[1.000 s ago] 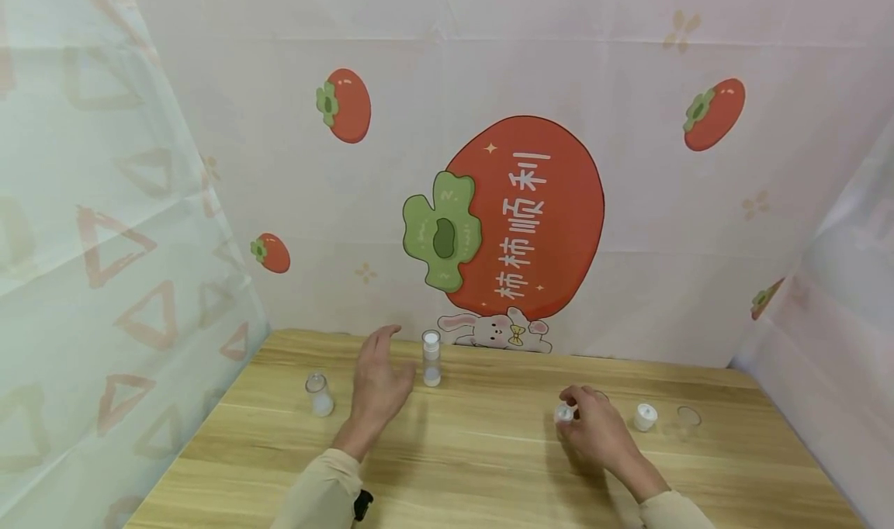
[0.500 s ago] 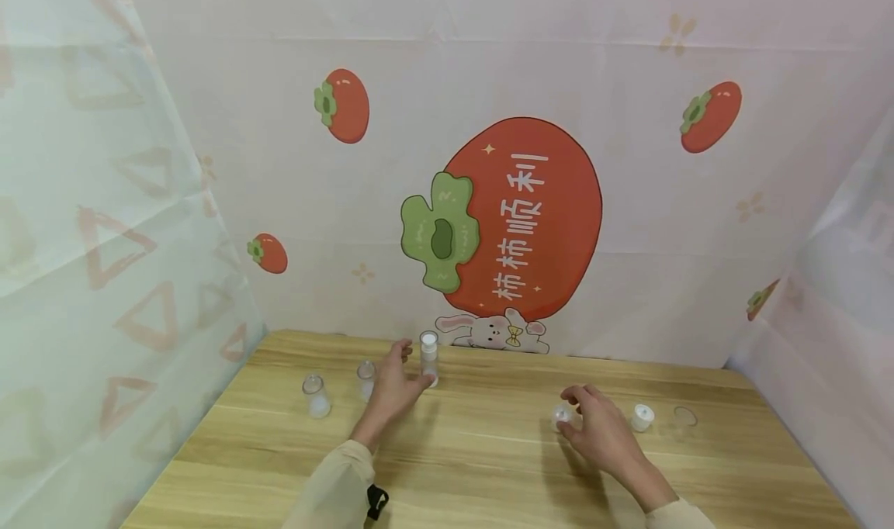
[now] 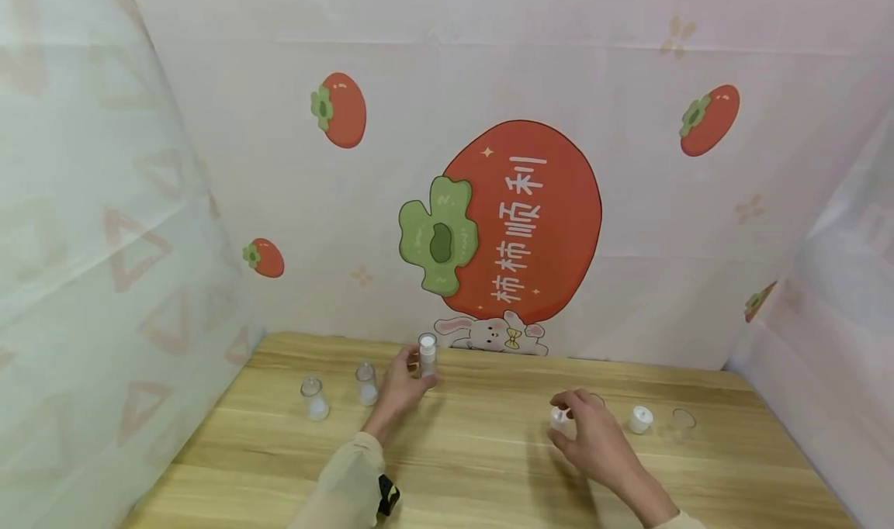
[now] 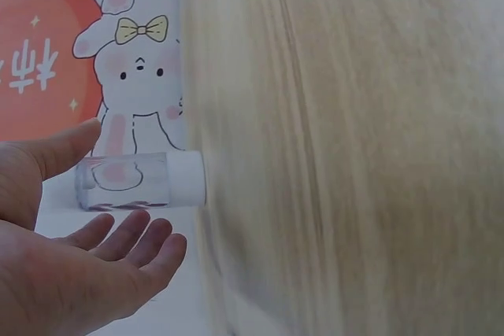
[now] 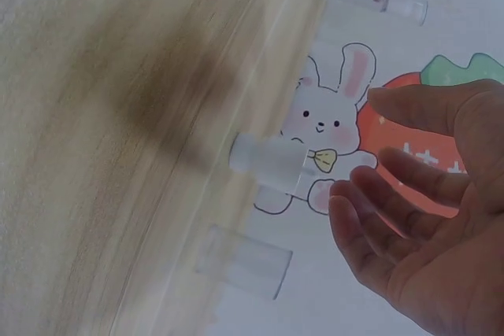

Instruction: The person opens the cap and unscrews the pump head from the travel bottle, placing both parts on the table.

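My left hand [image 3: 403,385] surrounds a tall clear container with white ends [image 3: 427,350], standing near the back wall. In the left wrist view, the thumb and fingers [image 4: 161,265] lie on either side of the clear container with a white base [image 4: 142,181], and a gap shows between them. My right hand [image 3: 594,440] reaches around a small white-topped container [image 3: 558,420]. Through the right wrist view, its thumb and loosely bent fingers [image 5: 358,234] stand apart from the whitish container [image 5: 268,164]. Whether either hand touches its container, I cannot tell for certain.
Two clear containers with white bottoms, one nearer [image 3: 316,402] and one further [image 3: 366,384], stand left of my left hand. A white cap-like piece [image 3: 640,420] and a clear cylinder [image 3: 684,424] stand to the right. Patterned sheeting [image 3: 656,296] borders the wood-grain table [image 3: 482,467].
My left hand has moved right and slightly downward in the view, coming around the tall container. That uncovers a clear container to its left. My right hand has barely shifted.
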### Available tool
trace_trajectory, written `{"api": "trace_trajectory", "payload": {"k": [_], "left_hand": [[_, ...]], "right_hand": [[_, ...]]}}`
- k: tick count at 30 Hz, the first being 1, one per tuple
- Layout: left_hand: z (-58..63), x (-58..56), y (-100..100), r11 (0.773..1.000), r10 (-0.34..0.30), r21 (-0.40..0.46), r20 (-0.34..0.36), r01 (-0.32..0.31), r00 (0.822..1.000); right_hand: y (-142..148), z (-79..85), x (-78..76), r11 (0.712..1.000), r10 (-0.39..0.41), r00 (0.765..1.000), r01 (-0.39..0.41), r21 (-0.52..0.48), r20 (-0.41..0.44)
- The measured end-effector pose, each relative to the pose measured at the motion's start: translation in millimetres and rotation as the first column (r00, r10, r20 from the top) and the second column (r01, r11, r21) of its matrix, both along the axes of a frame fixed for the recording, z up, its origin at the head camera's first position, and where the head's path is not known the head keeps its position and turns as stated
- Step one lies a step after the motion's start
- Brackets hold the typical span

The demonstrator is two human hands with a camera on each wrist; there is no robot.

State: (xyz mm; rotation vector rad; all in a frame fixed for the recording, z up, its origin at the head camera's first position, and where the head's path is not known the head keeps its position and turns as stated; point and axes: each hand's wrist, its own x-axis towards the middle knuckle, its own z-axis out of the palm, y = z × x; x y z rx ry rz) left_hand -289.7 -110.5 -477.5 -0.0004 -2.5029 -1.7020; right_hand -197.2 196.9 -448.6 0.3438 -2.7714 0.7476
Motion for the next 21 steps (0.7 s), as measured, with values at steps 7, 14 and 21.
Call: {"api": "trace_trajectory", "payload": {"k": [7, 14, 21], "left_hand": [[-3.0, 0.7, 2.3, 1.000, -0.015, 0.002, 0.031, 0.015, 0.999], [-3.5, -0.1, 4.8, 1.000, -0.022, 0.008, 0.025, 0.022, 0.999], [-3.7, 1.8, 7.5, 0.999, -0.038, 0.007, 0.010, 0.038, 0.999]], "right_hand": [[-2.9, 0.6, 3.5, 1.000, 0.024, 1.000, -0.024, -0.009, -0.006], [-3.9, 1.2, 6.3, 0.998, 0.062, 0.998, -0.062, -0.022, -0.007], [-3.8, 0.8, 7.0, 0.997, 0.081, 0.996, -0.081, -0.009, -0.029]]}}
